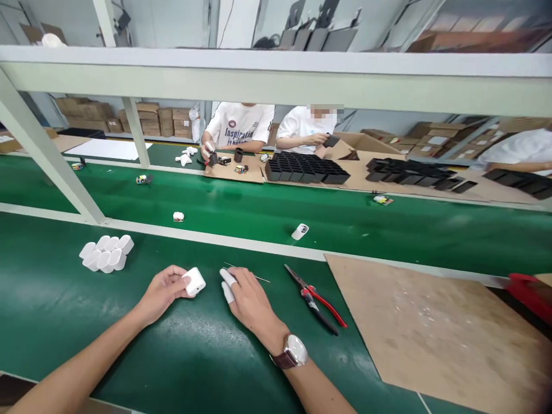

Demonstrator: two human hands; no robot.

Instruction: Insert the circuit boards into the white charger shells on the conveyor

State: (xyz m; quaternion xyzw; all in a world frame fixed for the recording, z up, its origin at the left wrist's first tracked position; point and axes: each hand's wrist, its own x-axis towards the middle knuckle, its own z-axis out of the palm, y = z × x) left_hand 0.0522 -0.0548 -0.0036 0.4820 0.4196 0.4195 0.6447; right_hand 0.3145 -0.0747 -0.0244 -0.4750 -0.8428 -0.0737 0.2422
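My left hand [164, 289] is closed around a small white plastic housing [194, 282], held just above the green mat [64, 310]. My right hand [245, 296] rests on the mat right beside it, fingers curled, with white finger cots on two fingertips and a watch on the wrist. Its fingertips lie near a thin metal pin [248, 273]; whether they pinch anything is hidden. A cluster of several white housings [107, 253] sits to the left. Red-handled pliers [317, 299] lie to the right of my right hand.
A brown board [431, 328] lies on the mat at right. A white housing [300, 231] and small parts sit on the green belt [259, 210] beyond. Across it, other people handle black parts near trays of black boxes [304, 169]. Grey frame posts [43, 155] stand left.
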